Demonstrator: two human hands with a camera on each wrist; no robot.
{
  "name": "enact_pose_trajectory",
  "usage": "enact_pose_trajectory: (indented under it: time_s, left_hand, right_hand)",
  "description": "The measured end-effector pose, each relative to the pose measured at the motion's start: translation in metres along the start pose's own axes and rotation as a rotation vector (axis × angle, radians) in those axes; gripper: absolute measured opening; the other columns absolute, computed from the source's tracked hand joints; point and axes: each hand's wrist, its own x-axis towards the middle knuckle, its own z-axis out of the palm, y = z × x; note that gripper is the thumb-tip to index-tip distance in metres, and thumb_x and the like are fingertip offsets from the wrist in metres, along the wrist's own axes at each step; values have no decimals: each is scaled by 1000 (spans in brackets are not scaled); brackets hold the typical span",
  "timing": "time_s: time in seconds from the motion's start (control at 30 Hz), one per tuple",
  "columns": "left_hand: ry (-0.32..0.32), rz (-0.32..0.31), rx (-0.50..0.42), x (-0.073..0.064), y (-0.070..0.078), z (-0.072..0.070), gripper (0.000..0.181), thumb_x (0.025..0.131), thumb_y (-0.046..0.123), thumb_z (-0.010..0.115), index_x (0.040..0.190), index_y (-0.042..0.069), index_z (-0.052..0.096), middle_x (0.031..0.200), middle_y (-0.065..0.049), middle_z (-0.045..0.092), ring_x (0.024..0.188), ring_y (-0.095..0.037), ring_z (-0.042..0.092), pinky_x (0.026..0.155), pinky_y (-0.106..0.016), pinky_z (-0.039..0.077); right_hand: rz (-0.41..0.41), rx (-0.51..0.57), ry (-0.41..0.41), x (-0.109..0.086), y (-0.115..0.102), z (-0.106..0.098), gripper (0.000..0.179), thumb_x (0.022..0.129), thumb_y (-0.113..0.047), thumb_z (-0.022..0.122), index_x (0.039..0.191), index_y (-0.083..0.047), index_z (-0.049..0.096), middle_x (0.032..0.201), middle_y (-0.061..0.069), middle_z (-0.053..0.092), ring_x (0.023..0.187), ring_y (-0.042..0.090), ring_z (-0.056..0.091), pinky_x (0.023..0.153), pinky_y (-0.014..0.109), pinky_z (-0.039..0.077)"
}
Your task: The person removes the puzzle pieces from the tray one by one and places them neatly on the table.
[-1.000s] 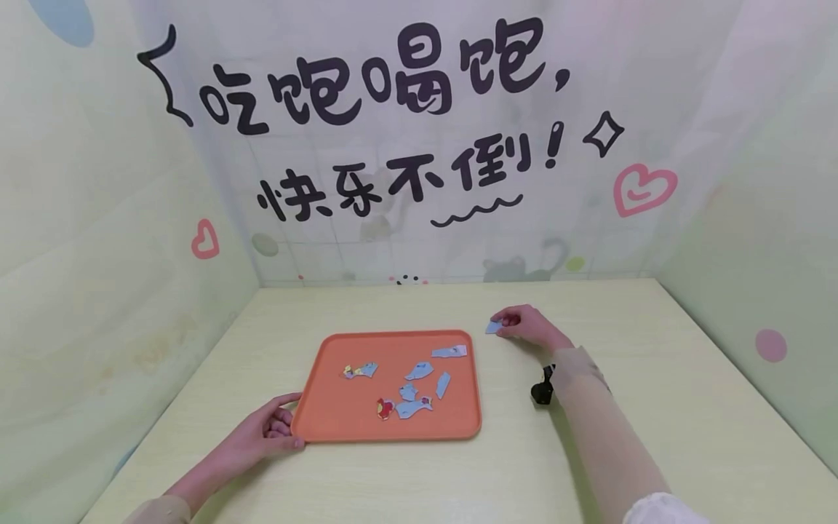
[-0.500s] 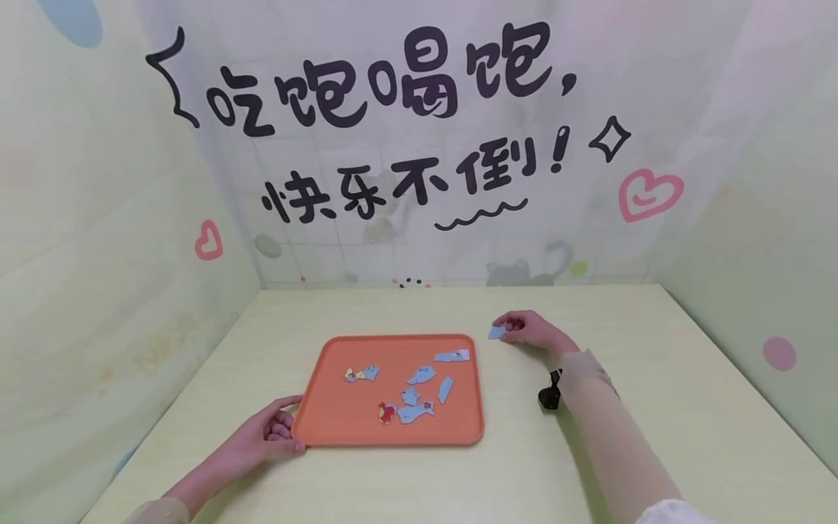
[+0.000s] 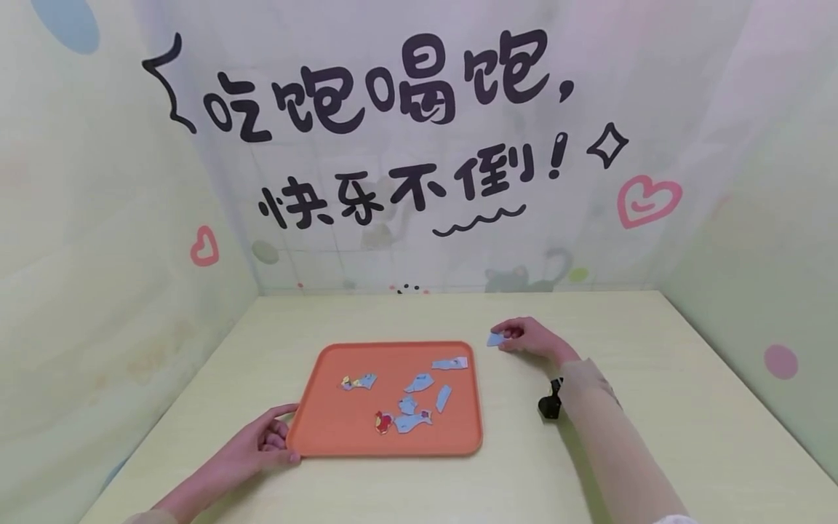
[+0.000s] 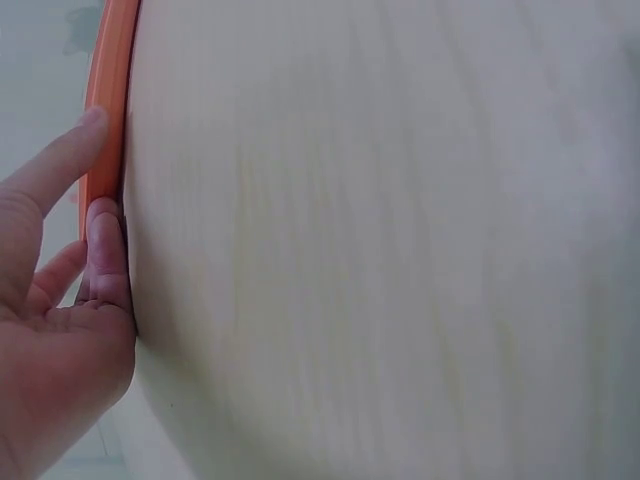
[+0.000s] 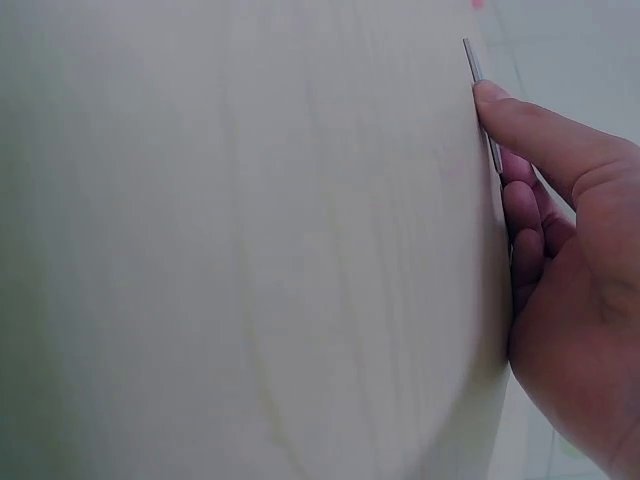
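Observation:
An orange tray [image 3: 327, 429] lies on the table with several flat, irregular printed pieces on it. Most are light blue, like the long piece [image 3: 449, 363] at the tray's back right; one is a red and yellow piece [image 3: 383, 422]. My left hand [image 3: 258, 444] grips the tray's front left corner, its thumb [image 4: 75, 155] on the rim and the other fingers bent against the side. Off the tray's back right corner, my right hand [image 3: 530, 338] pinches a light blue flat piece [image 3: 495, 340] between thumb and fingers, low at the table. In the right wrist view that piece shows only its thin edge.
A small black object [image 3: 550, 406] is by the right wrist, partly covered by the sleeve [image 3: 592, 386]. The pale wooden table [image 3: 419, 491] meets printed cloth walls at the back and both sides.
The head view has shifted slightly. Both hands stay almost where they were, the left at the tray corner and the right on the light blue flat piece.

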Motion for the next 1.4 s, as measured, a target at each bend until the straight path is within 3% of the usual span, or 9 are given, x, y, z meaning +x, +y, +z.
enact_pose_trajectory:
  time_s: [0.33, 0.53, 0.7, 1.0, 1.27, 1.4]
  left_hand:
    - [-5, -1, -14, -3, -5, 1, 93, 79, 26, 83, 151, 0, 30, 108, -13, 54, 86, -8, 54, 75, -20, 49]
    - [-9, -21, -31, -2, -4, 3, 93, 79, 27, 83, 151, 1, 30, 108, -12, 54, 88, -9, 56, 76, -20, 49]
    - [-6, 20, -24, -2, -4, 2, 90, 80, 23, 82, 151, 0, 30, 107, -12, 53, 86, -7, 54, 75, -20, 48]
    - [-10, 28, -26, 0, -5, 1, 90, 80, 23, 82, 151, 0, 31, 107, -12, 54, 86, -7, 55, 75, -20, 49]
    - [0, 31, -24, 3, -7, -2, 92, 78, 25, 84, 150, 2, 32, 108, -14, 54, 86, -7, 55, 75, -20, 50]
    - [2, 28, -22, 3, -7, -2, 92, 78, 25, 84, 150, 1, 32, 108, -13, 54, 85, -7, 55, 74, -20, 50]
  right_hand:
    - [12, -72, -42, 3, 1, 0, 46, 88, -17, 73, 130, -3, 62, 115, 15, 61, 99, 23, 48, 86, 33, 40]
    - [29, -99, -36, 10, -13, 0, 53, 86, -17, 75, 134, -2, 58, 124, 19, 61, 110, 30, 55, 95, 41, 45]
    - [-28, -119, -22, 17, -34, 7, 54, 87, -20, 74, 136, -4, 57, 128, 19, 60, 113, 33, 56, 93, 42, 47]
    - [-166, -106, -58, 21, -68, 29, 51, 89, -21, 73, 136, -8, 58, 132, 16, 60, 116, 33, 54, 96, 48, 46]
    - [-223, -134, -102, 20, -77, 43, 44, 88, -19, 75, 130, -15, 65, 129, 6, 62, 117, 27, 55, 102, 50, 42]
    - [-225, -176, -126, 18, -77, 47, 42, 87, -24, 76, 127, -16, 67, 127, 6, 63, 116, 27, 51, 99, 45, 40]
